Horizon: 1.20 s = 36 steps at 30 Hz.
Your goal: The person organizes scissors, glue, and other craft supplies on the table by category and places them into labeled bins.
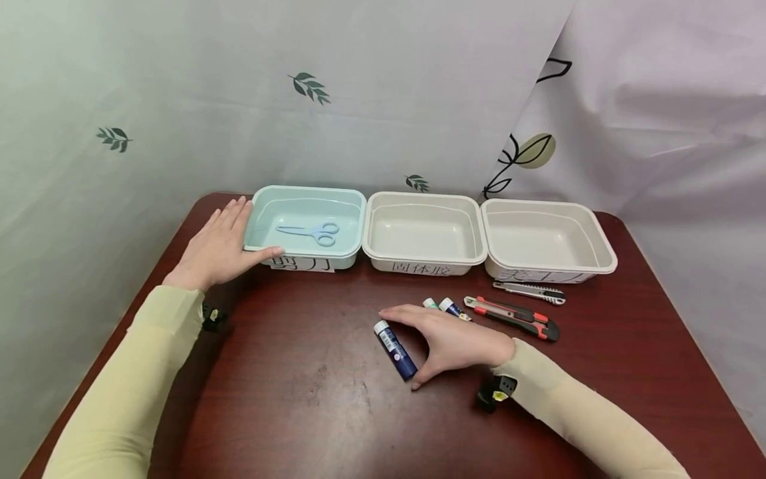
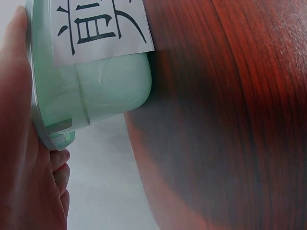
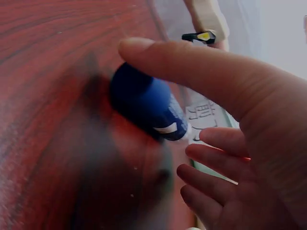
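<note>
My left hand [image 1: 218, 249] rests at the left end of a mint-green bin [image 1: 306, 253], fingers straight along its outer side and thumb over the front rim. Inside that bin lie blue scissors [image 1: 311, 231]. A blue glue stick [image 1: 395, 350] with a white cap lies on the table, just left of my right hand [image 1: 451, 339]. Thumb and fingers of that hand are spread around the stick without gripping it; in the right wrist view the thumb is over its blue end. Two more glue sticks, one blue [image 1: 453, 308] and one green-capped [image 1: 429, 303], are partly hidden behind the right hand.
Two off-white bins, a middle one [image 1: 425, 258] and a right one [image 1: 549, 269], stand beside the green bin, all with paper labels. A red-and-black utility knife [image 1: 513, 317] and a grey one [image 1: 529, 291] lie before the right bin. A curtain hangs behind the table [image 1: 287, 412].
</note>
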Available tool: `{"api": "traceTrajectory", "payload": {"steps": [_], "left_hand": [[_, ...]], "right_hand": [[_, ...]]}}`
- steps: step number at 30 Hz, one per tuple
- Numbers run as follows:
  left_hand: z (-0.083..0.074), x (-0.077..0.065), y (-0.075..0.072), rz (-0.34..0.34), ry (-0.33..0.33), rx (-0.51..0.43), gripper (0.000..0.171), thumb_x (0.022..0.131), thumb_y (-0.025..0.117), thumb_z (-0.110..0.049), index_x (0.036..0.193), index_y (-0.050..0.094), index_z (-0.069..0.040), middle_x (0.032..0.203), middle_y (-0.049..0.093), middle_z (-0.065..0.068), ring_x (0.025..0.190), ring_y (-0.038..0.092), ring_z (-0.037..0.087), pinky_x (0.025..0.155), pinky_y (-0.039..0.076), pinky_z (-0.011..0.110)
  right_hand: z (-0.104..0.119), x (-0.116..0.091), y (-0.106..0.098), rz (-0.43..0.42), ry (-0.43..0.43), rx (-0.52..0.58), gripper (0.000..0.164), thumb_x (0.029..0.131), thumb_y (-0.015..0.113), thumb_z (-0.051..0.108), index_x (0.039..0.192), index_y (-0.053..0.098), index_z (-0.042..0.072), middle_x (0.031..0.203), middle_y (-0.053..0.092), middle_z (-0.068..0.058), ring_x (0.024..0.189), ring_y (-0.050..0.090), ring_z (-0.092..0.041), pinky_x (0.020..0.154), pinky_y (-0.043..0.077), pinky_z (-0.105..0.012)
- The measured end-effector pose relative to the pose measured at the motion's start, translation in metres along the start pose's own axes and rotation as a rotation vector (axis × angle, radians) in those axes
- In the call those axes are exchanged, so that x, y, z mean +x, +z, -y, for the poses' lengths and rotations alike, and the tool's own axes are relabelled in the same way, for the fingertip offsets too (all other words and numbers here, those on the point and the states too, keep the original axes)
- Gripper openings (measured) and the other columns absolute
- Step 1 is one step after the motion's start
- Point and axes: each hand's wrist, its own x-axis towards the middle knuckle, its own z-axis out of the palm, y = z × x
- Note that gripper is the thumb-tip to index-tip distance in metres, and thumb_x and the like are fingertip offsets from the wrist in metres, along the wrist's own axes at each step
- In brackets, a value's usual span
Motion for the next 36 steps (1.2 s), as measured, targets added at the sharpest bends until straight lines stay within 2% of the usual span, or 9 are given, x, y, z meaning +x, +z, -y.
{"api": "traceTrajectory", "payload": {"steps": [9, 13, 16, 19, 26, 30, 36], "left_hand": [[-0.001, 0.001, -0.001, 0.001, -0.006, -0.005, 0.115, 0.091, 0.053, -0.074, 0.160, 0.009, 0.007, 0.164, 0.013, 0.030, 0.152, 0.008, 0.042, 0.124, 0.003, 0.051], [-0.001, 0.001, -0.002, 0.003, -0.008, -0.004, 0.115, 0.091, 0.053, -0.075, 0.160, 0.009, 0.006, 0.164, 0.014, 0.030, 0.152, 0.009, 0.042, 0.124, 0.005, 0.052], [-0.001, 0.001, -0.002, 0.003, -0.008, -0.005, 0.115, 0.091, 0.053, -0.075, 0.160, 0.009, 0.007, 0.164, 0.014, 0.029, 0.152, 0.009, 0.042, 0.124, 0.004, 0.052], [0.000, 0.001, -0.001, -0.002, -0.007, -0.004, 0.115, 0.091, 0.053, -0.075, 0.160, 0.010, 0.007, 0.164, 0.014, 0.030, 0.152, 0.009, 0.042, 0.123, 0.005, 0.052], [0.000, 0.002, 0.001, -0.004, -0.010, -0.010, 0.115, 0.091, 0.054, -0.074, 0.160, 0.009, 0.006, 0.164, 0.014, 0.029, 0.152, 0.009, 0.042, 0.124, 0.003, 0.051], [0.000, 0.001, 0.001, 0.001, -0.014, -0.012, 0.115, 0.091, 0.053, -0.075, 0.161, 0.008, 0.005, 0.164, 0.013, 0.029, 0.152, 0.008, 0.042, 0.124, 0.000, 0.049], [0.000, 0.001, 0.000, 0.000, -0.014, -0.010, 0.115, 0.091, 0.053, -0.075, 0.160, 0.009, 0.006, 0.164, 0.014, 0.029, 0.152, 0.008, 0.042, 0.124, 0.003, 0.051]], "right_hand": [[-0.004, 0.004, 0.006, -0.007, -0.055, -0.002, 0.100, 0.067, 0.095, 0.029, 0.152, 0.046, 0.011, 0.148, 0.048, 0.006, 0.133, 0.044, -0.008, 0.111, 0.039, -0.031], [-0.005, 0.005, 0.006, -0.006, -0.083, 0.003, 0.102, 0.066, 0.095, 0.028, 0.153, 0.044, 0.009, 0.156, 0.042, 0.000, 0.141, 0.037, -0.009, 0.115, 0.035, -0.031], [-0.004, 0.008, 0.006, 0.018, -0.099, -0.003, 0.106, 0.066, 0.095, 0.025, 0.155, 0.041, 0.009, 0.162, 0.034, -0.002, 0.146, 0.029, -0.009, 0.117, 0.030, -0.031], [0.000, 0.012, 0.008, 0.051, -0.123, -0.032, 0.108, 0.066, 0.094, 0.023, 0.157, 0.038, 0.011, 0.163, 0.032, -0.001, 0.147, 0.028, -0.009, 0.118, 0.029, -0.030], [0.008, 0.023, 0.013, 0.086, -0.171, -0.080, 0.100, 0.068, 0.093, 0.025, 0.154, 0.044, 0.013, 0.155, 0.043, 0.005, 0.139, 0.039, -0.006, 0.114, 0.034, -0.025], [0.010, 0.026, 0.015, 0.079, -0.169, -0.072, 0.098, 0.067, 0.094, 0.027, 0.151, 0.047, 0.012, 0.149, 0.047, 0.007, 0.132, 0.044, -0.004, 0.110, 0.036, -0.023], [0.011, 0.026, 0.015, 0.062, -0.145, -0.062, 0.098, 0.065, 0.095, 0.029, 0.148, 0.047, 0.011, 0.143, 0.048, 0.007, 0.127, 0.047, -0.003, 0.108, 0.038, -0.022]]}}
